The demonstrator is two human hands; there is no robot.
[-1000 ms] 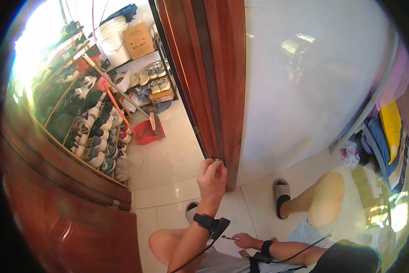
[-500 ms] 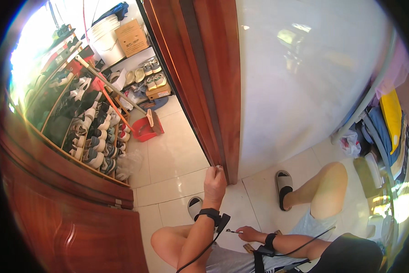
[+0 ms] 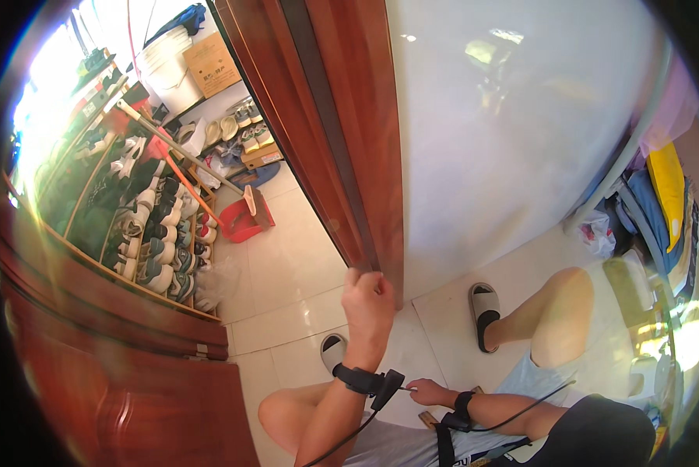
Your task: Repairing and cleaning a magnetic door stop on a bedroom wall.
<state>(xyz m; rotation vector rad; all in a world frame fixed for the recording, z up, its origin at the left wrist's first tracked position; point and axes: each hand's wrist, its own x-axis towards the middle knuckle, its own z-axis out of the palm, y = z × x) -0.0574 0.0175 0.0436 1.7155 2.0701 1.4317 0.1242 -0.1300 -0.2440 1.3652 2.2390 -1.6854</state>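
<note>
Close to the lower end of the reddish-brown wooden door frame (image 3: 369,148), my left hand (image 3: 367,313) is raised with its fingers curled closed. Whatever it pinches, if anything, is hidden. My right hand (image 3: 428,392) stays low over my lap, closed around a thin metal tool (image 3: 405,389). The tool's far end is covered by the black device (image 3: 387,389) on my left wrist strap, so its exact kind does not show.
Left stands an open wooden door (image 3: 131,405). Beyond the doorway are a rack of shoes (image 3: 159,249), a red dustpan (image 3: 244,221), a white bucket (image 3: 172,74) and a cardboard box (image 3: 212,66). A white wall (image 3: 490,156) rises right of the frame; clothes (image 3: 653,210) hang at far right.
My left hand has come up and slightly away from the frame's lower edge. My right hand has shifted slightly right, and the tool is now mostly hidden. The view has shifted a little.
</note>
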